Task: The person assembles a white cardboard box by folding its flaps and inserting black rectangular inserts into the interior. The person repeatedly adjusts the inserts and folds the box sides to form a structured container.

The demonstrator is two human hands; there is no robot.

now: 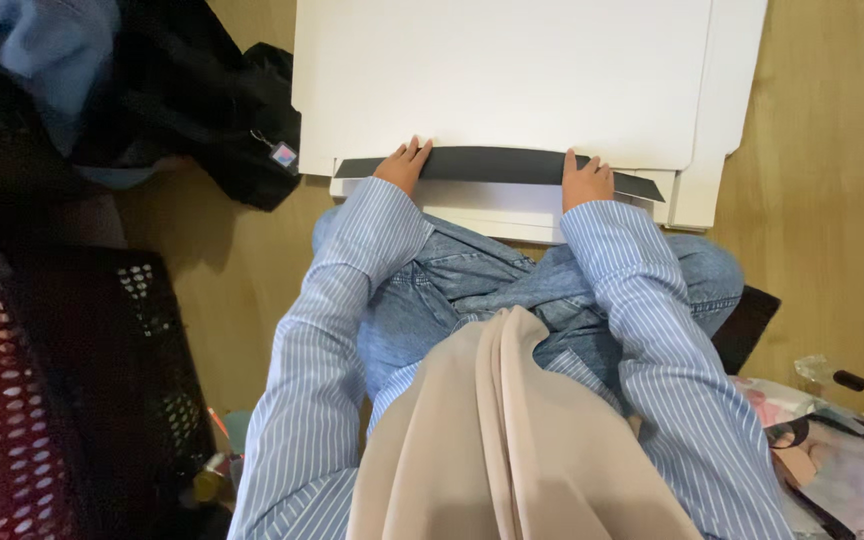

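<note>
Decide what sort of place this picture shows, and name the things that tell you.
Probably a room at home, with the person sitting on a wooden floor. Clues: a dark perforated basket, a black bag and loose clutter lying around on the floor.

Black strip [497, 164] on white board [512, 80]; blue-and-white striped sleeves [642, 300], blue denim jeans [432, 290], beige scarf [492, 440].

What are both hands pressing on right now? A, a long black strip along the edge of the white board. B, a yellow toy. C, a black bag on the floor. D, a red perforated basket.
A: the left hand and right hand each rest on an end of the black strip lying across the white board.
</note>
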